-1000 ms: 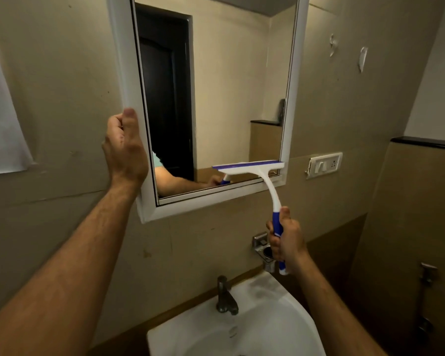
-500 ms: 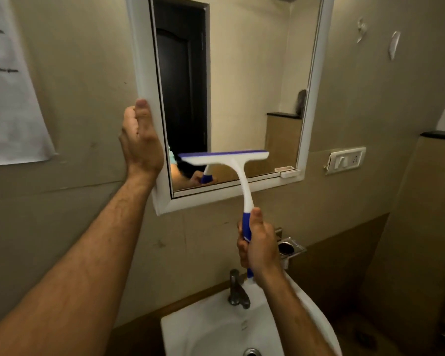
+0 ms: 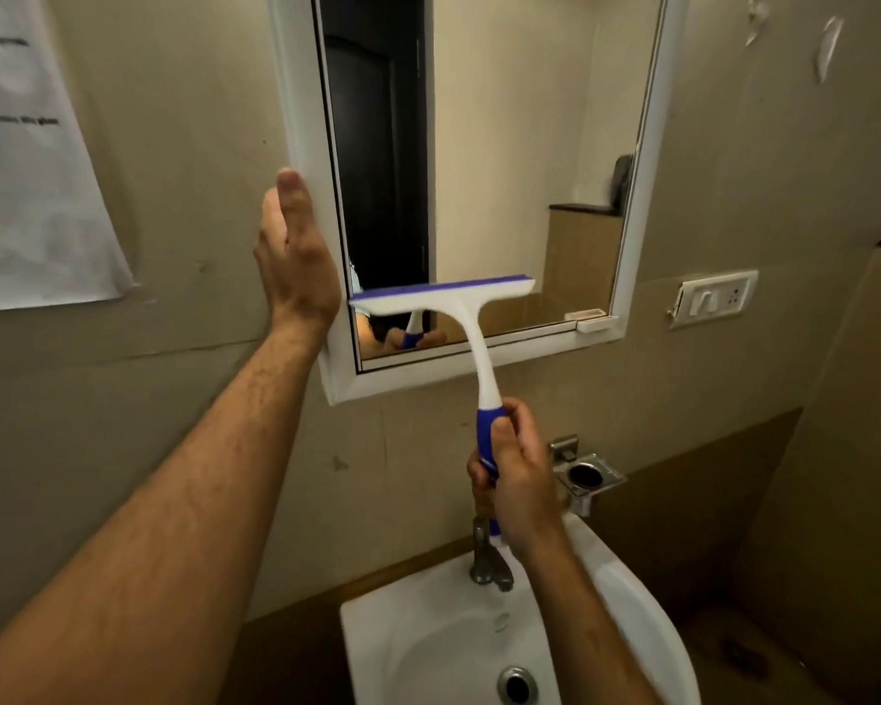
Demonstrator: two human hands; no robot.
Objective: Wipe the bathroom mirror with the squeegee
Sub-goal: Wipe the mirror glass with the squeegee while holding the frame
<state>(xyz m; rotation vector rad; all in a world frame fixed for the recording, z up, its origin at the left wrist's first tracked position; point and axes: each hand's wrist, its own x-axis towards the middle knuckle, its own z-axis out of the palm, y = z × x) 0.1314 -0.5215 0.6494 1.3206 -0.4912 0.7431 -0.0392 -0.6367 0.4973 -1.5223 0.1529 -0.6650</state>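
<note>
Squeegee position: We saw the squeegee rising from the right hand, its blade against the lower left part of the mirror, just to the right of the left hand.
Right hand: Its fingers and thumb were curled round the blue grip at the bottom of the handle, below the mirror's bottom edge.
Left hand: Its fingers were straight and together, the palm lying along the mirror's white left frame, above and to the left of the right hand.
Squeegee axis: The handle ran up from the right hand and leaned a little to the left; the blade lay across it, nearly level, its right end slightly higher, its left end close to the left wrist.
Squeegee make: We noted smooth white plastic in a T shape, a curved neck, a blue strip along the top edge of the blade and a blue grip.
Mirror: A flat rectangle of glass in a smooth white frame, fixed to a beige wall.
Below the right hand: We saw a glossy white sink with a dull metal tap at its rear rim.
Right of the right hand: A square metal holder stood out from the wall; higher up was a white switch plate.
Left of the left hand: A sheet of white paper hung on the wall, its print blurred.
</note>
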